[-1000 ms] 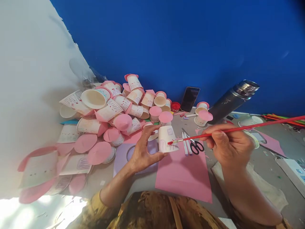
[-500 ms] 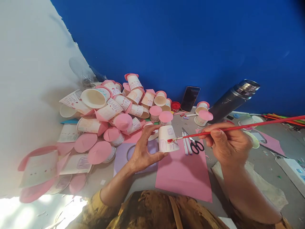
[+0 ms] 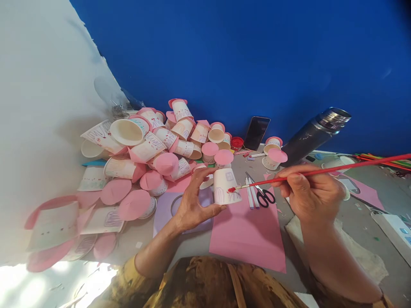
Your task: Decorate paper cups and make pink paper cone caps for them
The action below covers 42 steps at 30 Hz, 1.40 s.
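My left hand grips a white paper cup at its base and rim, upside down, above the table. Purple marks, a small window and grass-like strokes, run over the cup's side. In my right hand is a long red paintbrush, held like a pen. Its tip, loaded with red paint, meets the cup's side just above the purple strokes. Below the cup lies a pink paper sheet. Black-handled scissors and white markers rest between the two hands.
Several decorated cups with pink paper cones are heaped on the left. At the back stand a red paint pot, a phone and a dark flask. A cloth and a white power strip lie on the right.
My right hand has shifted slightly to the right, and the brush tip has moved a little right on the cup. My left hand and the cup look nearly still.
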{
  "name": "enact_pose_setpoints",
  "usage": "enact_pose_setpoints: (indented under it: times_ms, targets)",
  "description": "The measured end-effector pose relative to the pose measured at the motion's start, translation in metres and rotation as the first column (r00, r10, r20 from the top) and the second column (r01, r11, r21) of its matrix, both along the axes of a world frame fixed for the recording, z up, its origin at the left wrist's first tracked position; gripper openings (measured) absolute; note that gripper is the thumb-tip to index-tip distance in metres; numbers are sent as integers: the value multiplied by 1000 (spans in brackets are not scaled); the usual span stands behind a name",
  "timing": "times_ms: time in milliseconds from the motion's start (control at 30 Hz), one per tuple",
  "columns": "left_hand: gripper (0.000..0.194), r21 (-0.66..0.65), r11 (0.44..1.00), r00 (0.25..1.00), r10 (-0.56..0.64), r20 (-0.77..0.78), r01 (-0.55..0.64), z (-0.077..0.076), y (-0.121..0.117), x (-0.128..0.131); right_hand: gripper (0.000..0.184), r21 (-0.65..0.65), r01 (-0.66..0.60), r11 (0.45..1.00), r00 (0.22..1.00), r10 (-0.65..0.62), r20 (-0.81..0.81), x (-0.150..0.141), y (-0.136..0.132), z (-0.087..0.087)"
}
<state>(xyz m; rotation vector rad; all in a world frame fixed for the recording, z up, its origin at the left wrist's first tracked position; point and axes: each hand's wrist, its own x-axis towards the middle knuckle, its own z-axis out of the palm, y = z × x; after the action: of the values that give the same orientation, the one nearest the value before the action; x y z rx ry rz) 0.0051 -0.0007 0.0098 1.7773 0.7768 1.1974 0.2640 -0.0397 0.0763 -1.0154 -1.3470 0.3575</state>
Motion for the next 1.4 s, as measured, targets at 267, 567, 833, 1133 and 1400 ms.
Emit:
enact_pose_setpoints:
  times_ms: [267, 567, 833, 1133, 1400]
  targets:
    - [79, -6, 1000, 1000, -2, -17, 2, -3, 0, -2, 17, 13, 37, 999, 998, -36, -52, 2, 1, -1]
    - [77, -16, 1000, 999, 2, -33, -3, 1, 0, -1, 18, -21, 6, 1000, 1000, -6, 6, -3, -2, 3]
    - [78, -19, 1000, 1000, 7, -21, -8, -3, 1, -2, 16, 8, 58, 998, 997, -58, -52, -2, -1, 0]
    - [78, -39, 999, 1000, -6, -2, 5, -1, 0, -1, 22, -38, 36, 999, 999, -37, -22, -3, 1, 2]
    - [79, -31, 1000, 1000, 1, -9, -1, -3, 0, -3, 19, -3, 44, 999, 996, -44, -72, 0, 2, 1]
